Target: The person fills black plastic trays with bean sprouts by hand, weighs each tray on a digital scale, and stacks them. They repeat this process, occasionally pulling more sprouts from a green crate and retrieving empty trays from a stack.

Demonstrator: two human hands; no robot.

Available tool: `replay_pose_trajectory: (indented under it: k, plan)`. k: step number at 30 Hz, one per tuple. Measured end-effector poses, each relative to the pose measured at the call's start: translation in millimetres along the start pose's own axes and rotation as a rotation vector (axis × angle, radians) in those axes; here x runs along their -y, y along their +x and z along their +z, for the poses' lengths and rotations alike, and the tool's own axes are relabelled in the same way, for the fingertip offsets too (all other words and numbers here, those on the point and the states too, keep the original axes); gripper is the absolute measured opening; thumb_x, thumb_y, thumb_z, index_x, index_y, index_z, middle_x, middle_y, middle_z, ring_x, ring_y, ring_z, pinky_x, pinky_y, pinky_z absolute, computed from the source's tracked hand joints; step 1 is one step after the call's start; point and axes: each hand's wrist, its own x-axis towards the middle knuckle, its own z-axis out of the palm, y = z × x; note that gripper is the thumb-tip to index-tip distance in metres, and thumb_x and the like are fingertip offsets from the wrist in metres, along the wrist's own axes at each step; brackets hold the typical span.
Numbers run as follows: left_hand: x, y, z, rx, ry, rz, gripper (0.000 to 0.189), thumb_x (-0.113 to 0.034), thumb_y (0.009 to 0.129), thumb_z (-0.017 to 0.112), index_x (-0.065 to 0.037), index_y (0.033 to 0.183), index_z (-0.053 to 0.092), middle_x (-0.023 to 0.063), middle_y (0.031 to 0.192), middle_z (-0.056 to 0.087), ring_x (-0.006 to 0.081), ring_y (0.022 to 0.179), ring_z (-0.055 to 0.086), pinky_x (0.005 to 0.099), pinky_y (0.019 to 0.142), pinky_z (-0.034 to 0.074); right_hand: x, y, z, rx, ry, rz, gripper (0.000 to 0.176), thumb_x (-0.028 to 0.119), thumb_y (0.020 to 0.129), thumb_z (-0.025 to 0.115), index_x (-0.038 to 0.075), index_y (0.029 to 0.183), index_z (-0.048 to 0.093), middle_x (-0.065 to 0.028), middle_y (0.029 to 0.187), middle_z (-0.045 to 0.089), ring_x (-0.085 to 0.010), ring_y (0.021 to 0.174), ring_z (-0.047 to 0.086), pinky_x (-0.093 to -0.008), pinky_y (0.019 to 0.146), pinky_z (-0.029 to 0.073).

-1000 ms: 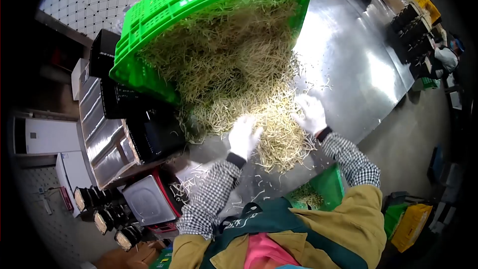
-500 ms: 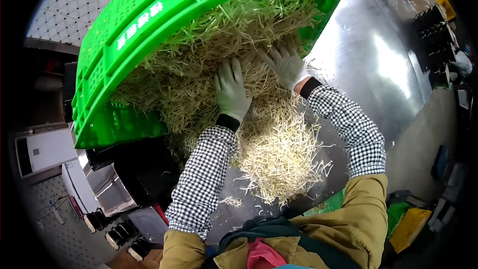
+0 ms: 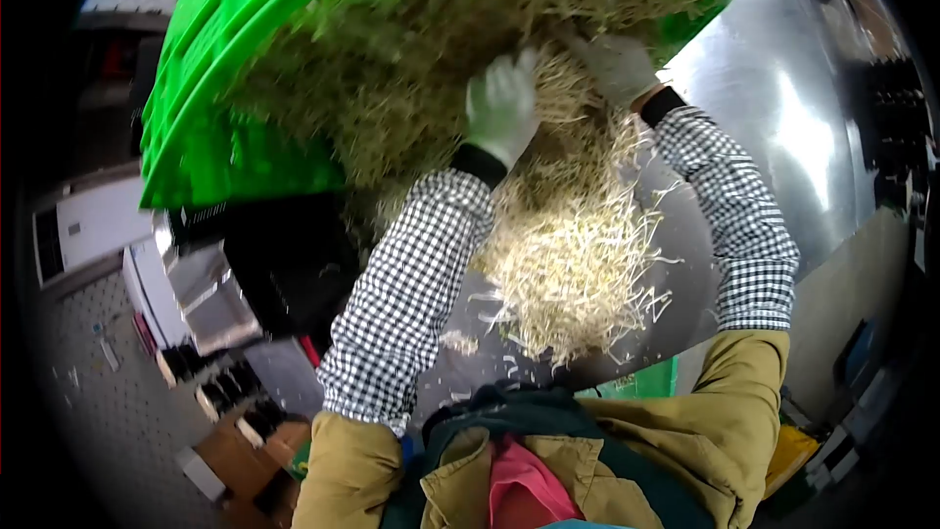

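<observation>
A large green crate [image 3: 211,49] lies tipped on its side, full of bean sprouts [image 3: 392,88] that spill onto the metal table [image 3: 685,264]. My left hand [image 3: 502,108], in a pale glove, presses into the sprouts at the crate's mouth, its fingers curled round some of them. To its right, my gloved right hand [image 3: 619,69] reaches into the same mass; its fingertips are blurred and buried. Between the hands is a bunch of sprouts. Below them a loose sprout pile [image 3: 578,274] rests on the table.
Black crates [image 3: 284,264] stand left of the table, beside a foil-like lined box [image 3: 211,299]. A green container [image 3: 641,380] shows at the table's near edge. Cardboard boxes [image 3: 235,456] lie on the floor at lower left.
The view has shifted, so the crate sits higher in the frame. My left hand has moved from lying flat with fingers spread to curling round sprouts, closer to my right hand.
</observation>
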Motion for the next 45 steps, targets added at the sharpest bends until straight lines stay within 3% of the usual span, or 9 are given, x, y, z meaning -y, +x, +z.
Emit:
replay_pose_trajectory:
  k: [6,12,16,22,24,26,34,39,45]
  plan:
    - [21,-61,-153,0.152,-0.235,-0.049,0.069,-0.014,0.07,0.072,-0.004,0.133,0.045,0.0131,0.092,0.057,0.0297,0.079,0.061,0.0413,0.063,0.05,114,58,-95,0.331,-0.045,0.14,0.066,0.008,0.08,0.061,0.013,0.144,0.043,-0.0139,0.108,0.063,-0.0251,0.077,0.065,-0.0377,0.074,0.054]
    - [89,-227,-220,0.368,-0.679,-0.047,0.107,-0.038,0.07,0.084,0.005,0.149,0.026,0.0282,0.145,0.039,0.0401,0.123,0.051,0.0419,0.102,0.045,260,84,-114,0.57,0.431,-0.037,0.098,0.008,0.064,0.075,0.006,0.151,0.03,-0.0164,0.114,0.061,-0.031,0.087,0.064,-0.0421,0.074,0.053]
    - [104,-319,-236,0.844,-0.456,-0.357,0.129,-0.041,0.058,0.091,0.005,0.151,0.015,0.0371,0.152,0.018,0.0486,0.138,0.033,0.0431,0.114,0.034,289,83,-115,1.1,0.329,-0.021,0.125,0.043,0.06,0.089,0.012,0.156,0.014,-0.0207,0.158,0.024,-0.0368,0.144,0.03,-0.0546,0.115,0.026]
    - [9,-402,-206,0.551,-0.303,-0.398,0.133,-0.039,0.05,0.094,-0.002,0.153,0.019,0.0321,0.152,0.024,0.0452,0.142,0.026,0.0514,0.117,0.023,364,-3,-115,0.955,0.312,-0.126,0.117,0.037,0.057,0.09,0.013,0.153,0.027,-0.0159,0.159,0.025,-0.0349,0.147,0.023,-0.0544,0.119,0.017]
    - [-8,-396,-183,0.558,-0.227,-0.405,0.135,-0.041,0.052,0.093,-0.004,0.155,0.014,0.0288,0.155,0.02,0.0439,0.144,0.022,0.0556,0.117,0.019,380,-51,-56,0.518,0.102,-0.327,0.11,0.035,0.066,0.085,0.015,0.154,0.023,-0.0147,0.161,0.022,-0.0331,0.149,0.019,-0.0535,0.121,0.014]
    - [1,-372,-167,0.51,-0.205,-0.464,0.137,-0.043,0.054,0.092,-0.004,0.155,0.009,0.0279,0.158,0.015,0.043,0.146,0.019,0.0554,0.118,0.018,378,17,-81,1.025,0.133,-0.248,0.106,0.037,0.073,0.08,0.016,0.156,0.017,-0.0148,0.162,0.018,-0.0324,0.15,0.016,-0.0538,0.121,0.01]
    - [35,-326,-128,0.69,-0.178,-0.483,0.126,-0.038,0.057,0.09,-0.005,0.153,0.016,0.0162,0.145,0.039,0.0315,0.136,0.038,0.0513,0.114,0.026,344,49,-41,1.189,0.084,-0.172,0.133,0.045,0.055,0.091,0.012,0.156,0.011,-0.0211,0.16,0.018,-0.0381,0.143,0.029,-0.0575,0.119,0.012]
    - [30,-349,-121,0.609,-0.147,-0.38,0.093,-0.03,0.065,0.086,-0.01,0.143,0.04,0.0076,0.122,0.056,0.0257,0.117,0.053,0.0468,0.107,0.035,329,11,-23,0.756,0.252,-0.174,0.038,0.007,0.091,0.049,0.005,0.128,0.051,-0.0144,0.091,0.066,-0.0291,0.084,0.066,-0.0398,0.068,0.052]
    - [3,-393,-133,0.408,-0.257,-0.4,0.058,-0.01,0.079,0.063,-0.014,0.135,0.049,0.0049,0.114,0.059,0.0238,0.113,0.054,0.0466,0.108,0.035,304,35,-80,1.183,0.059,-0.016,0.022,0.016,0.09,0.061,0.008,0.109,0.058,-0.0129,0.098,0.065,-0.0247,0.087,0.067,-0.0398,0.072,0.056]
